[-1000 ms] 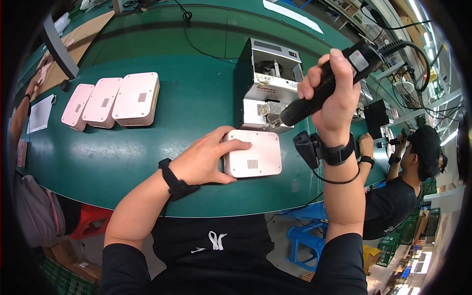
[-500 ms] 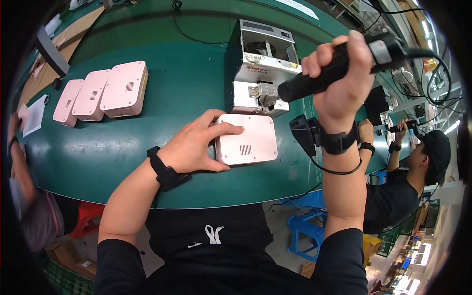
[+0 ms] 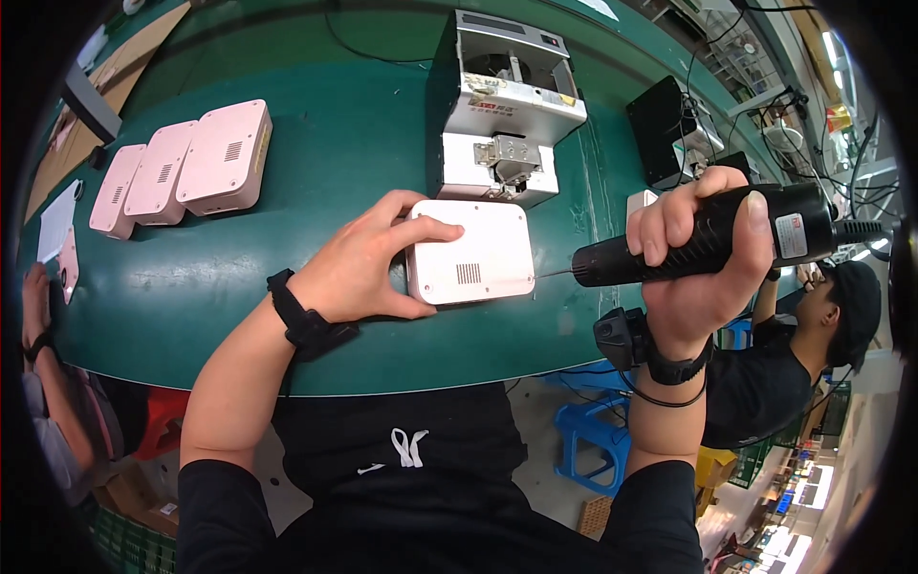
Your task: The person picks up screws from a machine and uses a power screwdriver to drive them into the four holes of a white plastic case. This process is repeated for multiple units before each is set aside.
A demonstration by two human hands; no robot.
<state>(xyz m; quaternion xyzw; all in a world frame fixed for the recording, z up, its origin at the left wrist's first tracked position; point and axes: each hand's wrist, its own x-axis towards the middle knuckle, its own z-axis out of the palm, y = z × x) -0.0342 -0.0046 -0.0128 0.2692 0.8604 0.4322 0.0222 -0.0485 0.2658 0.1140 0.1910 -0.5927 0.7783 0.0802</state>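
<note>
A pale pink plastic box (image 3: 488,244) with rounded corners, a vent grille and screw holes lies flat on the green table in front of me. Around its left end my left hand (image 3: 363,258) is closed, with the index finger on top and the thumb at the near edge. In a fist, my right hand (image 3: 698,249) grips a black electric screwdriver (image 3: 688,244), held nearly level. Its thin bit points left and reaches the box's near right corner; whether it sits in the screw hole I cannot tell.
A screw feeder machine (image 3: 512,105) stands just beyond the box. Three more pink boxes (image 3: 225,158) lean in a row at the left. Farther right are a second black machine (image 3: 669,129) and a co-worker (image 3: 794,354); another person's arm (image 3: 43,325) shows at the far left.
My right hand has brought the electric screwdriver from the screw feeder down and right, to the box's near right corner. My left hand keeps its hold on the box.
</note>
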